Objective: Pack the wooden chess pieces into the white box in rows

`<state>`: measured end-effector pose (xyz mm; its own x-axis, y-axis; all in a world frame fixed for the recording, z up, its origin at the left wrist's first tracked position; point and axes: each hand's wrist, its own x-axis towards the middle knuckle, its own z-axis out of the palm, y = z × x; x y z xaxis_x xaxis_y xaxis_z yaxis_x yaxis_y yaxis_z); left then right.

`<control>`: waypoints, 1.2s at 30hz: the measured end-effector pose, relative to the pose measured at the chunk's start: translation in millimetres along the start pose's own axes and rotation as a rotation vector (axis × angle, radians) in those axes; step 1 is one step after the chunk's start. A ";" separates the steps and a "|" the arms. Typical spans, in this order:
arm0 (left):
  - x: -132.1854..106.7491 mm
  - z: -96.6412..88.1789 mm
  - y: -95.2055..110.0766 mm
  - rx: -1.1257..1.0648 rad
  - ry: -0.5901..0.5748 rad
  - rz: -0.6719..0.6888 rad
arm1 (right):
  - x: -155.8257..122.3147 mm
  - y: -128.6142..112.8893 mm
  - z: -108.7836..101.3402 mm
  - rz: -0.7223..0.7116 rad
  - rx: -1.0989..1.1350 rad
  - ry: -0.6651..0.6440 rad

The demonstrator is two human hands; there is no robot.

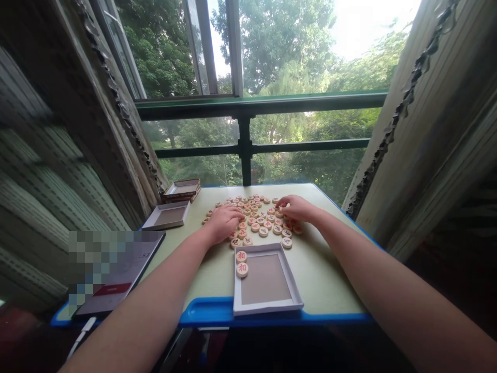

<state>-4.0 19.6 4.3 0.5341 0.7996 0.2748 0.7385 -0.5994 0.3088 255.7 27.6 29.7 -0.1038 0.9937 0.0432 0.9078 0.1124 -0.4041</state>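
Note:
Many round xiangqi pieces (263, 231) with red or dark characters lie scattered over the pale tabletop. My left hand (225, 221) rests on the left side of the spread, fingers stretched and a little apart over the pieces. On the right side, my right hand (294, 208) reaches down with bent, parted fingers, the tips touching or just above a piece (278, 213). Close to the table's front edge is a shallow white box tray (267, 282). Inside it, along the left wall, two pieces with red characters lie one behind the other: a rear piece (241, 256) and a front piece (242, 270).
A tablet (120, 280) lies at the left edge with a white cable (81, 334) near it. Behind it are another shallow white box tray (169, 216) and a brown box (181, 189). Curtains hang on both sides; a green railing (264, 105) crosses the window beyond the table.

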 end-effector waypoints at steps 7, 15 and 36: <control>-1.8 -0.2 -2.8 0.059 0.055 -0.082 | -4.9 -1.6 -5.2 -0.073 -0.042 0.029; -1.6 -0.3 -2.4 0.014 -0.013 -0.051 | -1.8 -6.2 0.1 -0.139 -0.063 0.063; -1.4 -1.1 -6.6 -0.008 0.114 -0.059 | 4.7 8.5 0.9 -0.052 -0.174 0.141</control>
<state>-10.1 22.4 2.8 0.4389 0.8243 0.3577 0.7639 -0.5519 0.3344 262.6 33.2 25.6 -0.1059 0.9757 0.1921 0.9602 0.1505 -0.2351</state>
